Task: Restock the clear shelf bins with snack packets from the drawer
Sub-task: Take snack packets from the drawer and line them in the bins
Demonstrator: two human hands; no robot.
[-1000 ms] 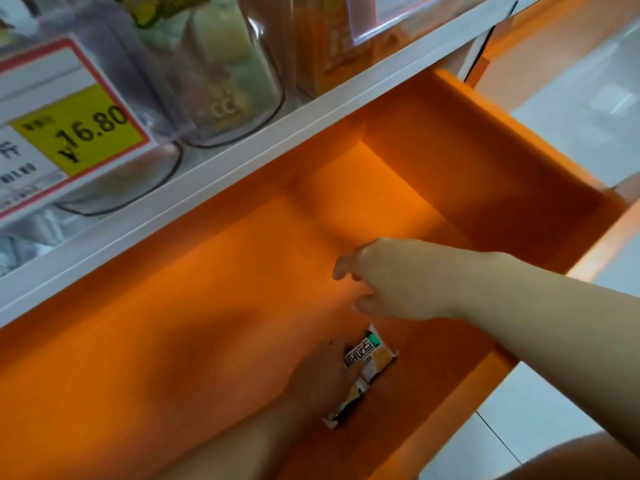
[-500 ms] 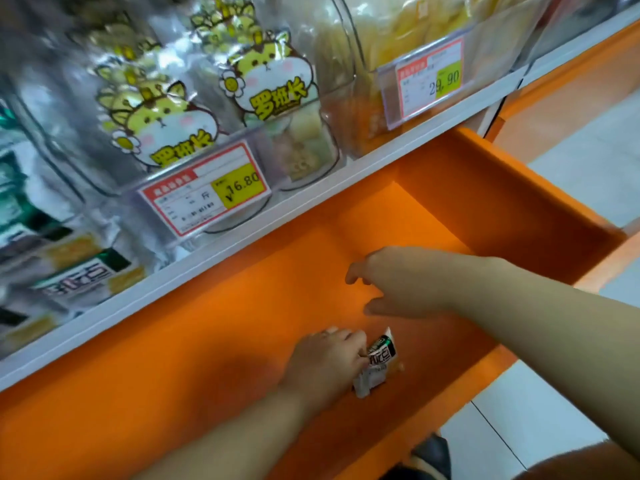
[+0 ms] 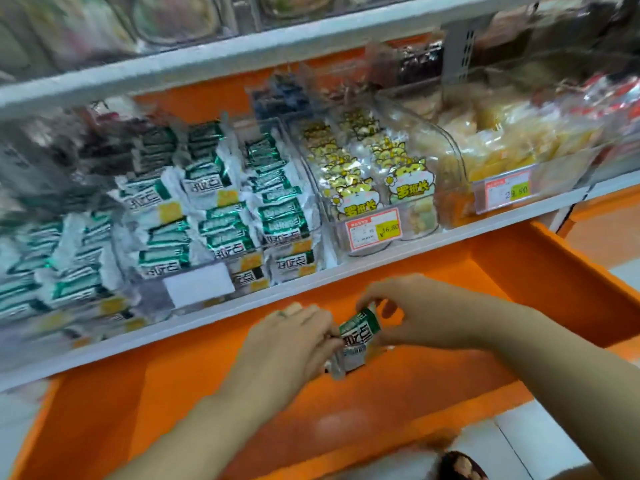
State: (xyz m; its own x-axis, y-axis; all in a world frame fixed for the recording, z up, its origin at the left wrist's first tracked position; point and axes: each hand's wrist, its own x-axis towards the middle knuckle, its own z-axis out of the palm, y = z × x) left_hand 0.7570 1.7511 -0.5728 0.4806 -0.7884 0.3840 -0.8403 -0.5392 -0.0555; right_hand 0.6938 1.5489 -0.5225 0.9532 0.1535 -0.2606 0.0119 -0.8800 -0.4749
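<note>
Orange drawer [image 3: 526, 271] sits open under the white shelf [image 3: 485, 225] and fills the whole bottom half.

Far left on the shelf it's pretty blurry. The clear bins [image 3: 313, 188] there are stuffed with green-and-white packets [image 3: 214, 216], piled right up to the front. One has a blank white label [image 3: 197, 284] on its face.

Below that, over the drawer, the left hand [image 3: 287, 341] has its fingers curled round the left edge of a packet [image 3: 358, 336] of the same green-and-white kind. The packet is roughly upright, green end up, above the drawer floor and just below the shelf edge. The right hand [image 3: 419, 313] pinches its top from the other side, so both hands are on it. Can't tell if there's more than one packet in that bundle.

Moving right, the middle bin [image 3: 453, 161] holds clear packs with a yellow cartoon animal [image 3: 410, 183], and its tag [image 3: 374, 230] reads 16.80. The right bin [image 3: 554, 168] is full of pale yellow packs [image 3: 502, 143], with a second tag [image 3: 507, 192] on the front that looks like 29.90.
</note>
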